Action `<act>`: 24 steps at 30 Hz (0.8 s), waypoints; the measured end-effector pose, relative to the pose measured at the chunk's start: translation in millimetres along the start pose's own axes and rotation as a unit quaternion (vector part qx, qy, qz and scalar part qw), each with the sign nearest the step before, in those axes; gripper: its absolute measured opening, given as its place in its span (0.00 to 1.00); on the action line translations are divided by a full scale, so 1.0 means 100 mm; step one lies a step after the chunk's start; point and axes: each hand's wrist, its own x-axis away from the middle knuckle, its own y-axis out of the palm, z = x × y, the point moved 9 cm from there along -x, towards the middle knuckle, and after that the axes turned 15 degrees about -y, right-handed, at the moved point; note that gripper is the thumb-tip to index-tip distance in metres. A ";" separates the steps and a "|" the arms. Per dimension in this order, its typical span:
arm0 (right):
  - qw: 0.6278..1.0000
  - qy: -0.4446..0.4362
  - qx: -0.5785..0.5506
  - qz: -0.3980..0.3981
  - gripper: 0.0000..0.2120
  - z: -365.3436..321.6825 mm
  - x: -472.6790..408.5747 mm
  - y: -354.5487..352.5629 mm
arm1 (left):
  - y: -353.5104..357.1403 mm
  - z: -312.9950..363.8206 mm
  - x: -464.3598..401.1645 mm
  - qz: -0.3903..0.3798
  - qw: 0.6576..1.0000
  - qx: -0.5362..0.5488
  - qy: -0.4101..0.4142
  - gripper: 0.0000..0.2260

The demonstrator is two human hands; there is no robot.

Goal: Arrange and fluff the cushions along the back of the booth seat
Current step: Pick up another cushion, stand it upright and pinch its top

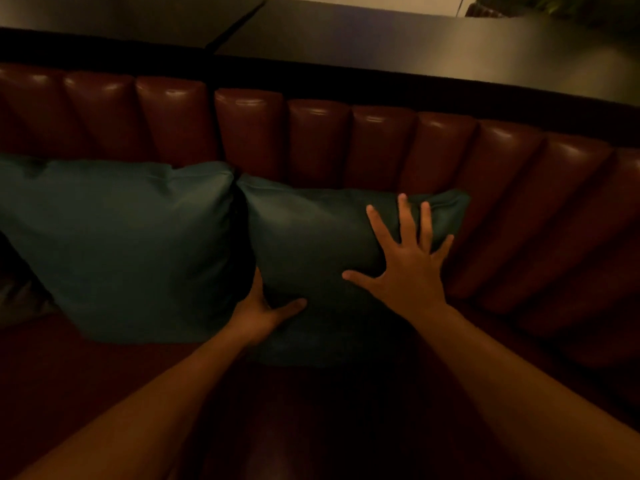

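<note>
Two dark teal cushions lean against the padded red-brown backrest (381,147) of the booth. The left cushion (121,244) stands upright and touches the right cushion (311,237) at their inner edges. My right hand (408,261) lies flat on the right cushion's right half, fingers spread wide. My left hand (259,313) is at that cushion's lower left corner, thumb on its front face and fingers hidden in the gap between the two cushions.
The red-brown seat (86,382) runs below the cushions. A dark ledge (346,39) tops the backrest. To the right of the cushions the backrest and seat (540,237) carry nothing. A dim grey object (20,299) shows at the far left edge.
</note>
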 end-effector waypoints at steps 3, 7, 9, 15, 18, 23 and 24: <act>0.999 -0.007 0.006 0.038 0.49 0.06 0.04 -0.05 | 0.12 0.09 -0.02 0.020 0.999 -0.031 0.012 0.40; 0.995 -0.002 0.038 0.096 0.44 0.17 0.18 -0.14 | 0.23 0.22 -0.10 0.007 0.999 -0.047 0.016 0.40; 0.994 -0.008 0.044 0.102 0.43 0.17 0.19 -0.12 | 0.27 0.26 -0.15 0.001 0.999 -0.048 0.011 0.45; 1.000 -0.001 0.019 0.018 0.46 0.15 0.04 0.12 | 0.22 0.21 -0.22 0.038 0.997 -0.068 -0.014 0.60; 1.000 -0.001 0.022 0.003 0.46 0.18 0.03 0.14 | 0.13 0.47 -0.01 0.136 0.979 -0.131 0.076 0.58; 0.999 -0.008 0.029 0.012 0.47 0.16 0.10 0.08 | 0.40 1.37 0.63 0.250 0.821 -0.374 0.351 0.53; 0.999 -0.008 0.035 0.014 0.48 0.17 0.12 0.06 | 0.52 1.50 0.70 0.242 0.792 -0.416 0.377 0.52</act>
